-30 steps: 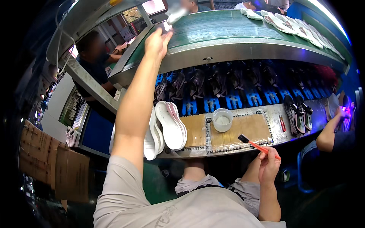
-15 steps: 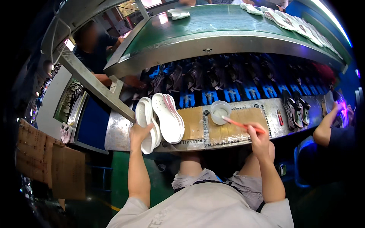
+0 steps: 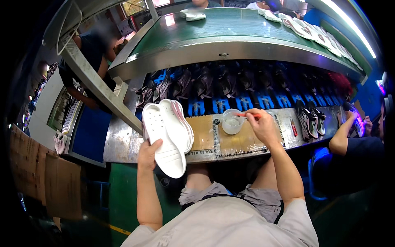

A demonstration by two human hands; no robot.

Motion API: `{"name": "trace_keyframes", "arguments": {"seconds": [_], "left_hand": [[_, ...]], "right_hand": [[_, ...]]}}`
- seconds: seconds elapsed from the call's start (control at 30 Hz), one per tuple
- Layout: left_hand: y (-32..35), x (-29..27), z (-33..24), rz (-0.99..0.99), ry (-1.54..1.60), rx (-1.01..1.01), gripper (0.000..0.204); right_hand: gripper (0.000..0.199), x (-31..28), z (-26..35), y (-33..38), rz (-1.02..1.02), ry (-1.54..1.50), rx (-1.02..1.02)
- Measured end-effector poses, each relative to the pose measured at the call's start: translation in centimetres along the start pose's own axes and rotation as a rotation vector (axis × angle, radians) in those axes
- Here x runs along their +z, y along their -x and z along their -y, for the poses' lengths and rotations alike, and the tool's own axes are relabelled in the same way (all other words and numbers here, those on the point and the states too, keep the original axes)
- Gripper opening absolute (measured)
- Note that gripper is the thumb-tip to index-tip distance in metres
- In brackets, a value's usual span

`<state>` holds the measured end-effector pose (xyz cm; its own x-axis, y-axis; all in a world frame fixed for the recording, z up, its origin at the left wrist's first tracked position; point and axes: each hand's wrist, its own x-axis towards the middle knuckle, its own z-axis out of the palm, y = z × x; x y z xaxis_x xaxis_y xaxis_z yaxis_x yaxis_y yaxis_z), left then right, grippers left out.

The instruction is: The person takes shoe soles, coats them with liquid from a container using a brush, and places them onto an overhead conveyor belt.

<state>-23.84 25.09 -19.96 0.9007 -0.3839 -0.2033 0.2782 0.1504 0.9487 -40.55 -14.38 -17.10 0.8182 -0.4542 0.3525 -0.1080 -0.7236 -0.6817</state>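
Observation:
My left hand [image 3: 149,154] grips the near edge of a white shoe sole [image 3: 168,150], its thumb on the upper surface. That sole is tilted and overhangs the bench's front edge. A second white sole [image 3: 181,123] with pink lines along its side lies beside and partly beneath it. My right hand [image 3: 264,126] is closed around a brush [image 3: 252,115] with a red handle. The brush reaches down into a translucent plastic cup [image 3: 233,128], which stands on brown cardboard; its bristles are hard to make out inside.
Beyond the metal bench [image 3: 119,142], dark shoes [image 3: 203,82] sit in a row with blue holders. A green conveyor [image 3: 230,24] above carries white soles [image 3: 317,35]. Two shoes [image 3: 309,121] and a red pen-like tool [image 3: 293,128] lie right. A co-worker's arm [image 3: 341,133] is farther right.
My left hand has lifted and tilted the near sole, so its face shows over the other one. My right hand has moved forward, taking the brush deeper into the cup.

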Motion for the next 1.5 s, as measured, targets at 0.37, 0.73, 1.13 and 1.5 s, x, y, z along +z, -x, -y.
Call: {"name": "trace_keyframes", "arguments": {"seconds": [0.37, 0.73, 1.13, 1.5], "left_hand": [[4.2, 8.0, 4.6, 0.646, 0.806, -0.441, 0.080], [6.3, 8.8, 3.6, 0.830, 1.011, -0.913, 0.095], [3.4, 9.4, 5.0, 0.918, 0.588, -0.550, 0.085], [0.7, 10.3, 2.6, 0.655, 0.305, 0.003, 0.101]], "right_hand": [[0.022, -1.7, -1.2, 1.9, 0.012, -0.341, 0.071], [0.021, -4.5, 2.5, 1.6, 0.481, -0.449, -0.158], [0.020, -2.6, 2.4, 2.9, 0.270, -0.341, -0.070], [0.013, -3.2, 5.6, 6.6, 0.331, -0.459, -0.126]]}}
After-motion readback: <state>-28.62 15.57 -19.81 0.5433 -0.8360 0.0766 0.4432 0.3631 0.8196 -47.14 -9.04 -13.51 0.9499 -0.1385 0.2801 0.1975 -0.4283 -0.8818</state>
